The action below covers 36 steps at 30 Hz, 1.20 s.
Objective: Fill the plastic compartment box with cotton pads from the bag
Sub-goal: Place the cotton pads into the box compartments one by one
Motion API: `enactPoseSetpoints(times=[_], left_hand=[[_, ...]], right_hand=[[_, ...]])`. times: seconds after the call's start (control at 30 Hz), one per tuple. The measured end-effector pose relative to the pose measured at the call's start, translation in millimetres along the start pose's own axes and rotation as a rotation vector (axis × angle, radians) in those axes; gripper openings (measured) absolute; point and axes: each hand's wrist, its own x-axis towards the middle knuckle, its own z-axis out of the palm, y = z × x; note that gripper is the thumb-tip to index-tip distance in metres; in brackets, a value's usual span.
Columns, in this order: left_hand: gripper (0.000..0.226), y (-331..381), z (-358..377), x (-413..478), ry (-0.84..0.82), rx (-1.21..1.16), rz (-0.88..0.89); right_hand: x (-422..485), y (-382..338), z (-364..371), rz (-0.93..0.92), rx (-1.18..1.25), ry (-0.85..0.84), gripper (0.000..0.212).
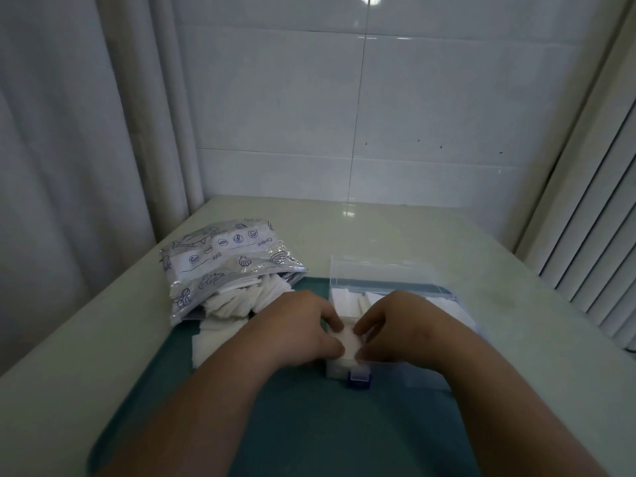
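Both my hands over the near compartment of the plastic compartment box [385, 294] — left hand [299, 328] and right hand [402, 325] each have fingers pinched on one stack of cotton pads [347, 342], pressing it into the box. Blue latch [359, 380] at the box's near edge. Box sits on a teal mat [309, 425] on the pale surface [430, 242]. Lid stands open at the back. Left of it: printed bag [223, 259] lying open, pads spilling onto the mat.
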Motion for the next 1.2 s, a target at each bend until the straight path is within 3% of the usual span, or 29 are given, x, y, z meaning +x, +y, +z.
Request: enactPoseSetpoints(times=[0.27,0.4,0.53,0.67,0.93,1.2], left_hand=[[0.023,-4.4,-3.0,-2.9,0.032,-0.070,0.061],[0.015,-10.9,-18.1,-5.9,0.097,-0.289,0.103],[0.013,-19.4,-28.5,-9.4,0.162,-0.352,0.077],[0.012,-27.6,-38.2,-9.3,0.221,-0.326,0.050],[0.019,-60.5,-55.0,-38.6,0.402,-0.210,-0.013],[0.018,-84.8,-57.0,-59.1,0.279,0.089,-0.170]], right_hand=[[1.4,1.1,-2.5,-0.020,0.095,0.033,0.026],[1.0,0.5,-5.1,-0.081,0.095,0.142,0.011],[2.9,-7.0,4.7,-0.149,0.113,0.250,0.005],[3.1,-16.4,8.3,-0.205,0.152,0.285,0.015],[-1.5,-59.3,12.1,-0.347,-0.003,0.195,0.022],[10.5,-87.0,55.8,-0.419,-0.165,0.028,0.031]])
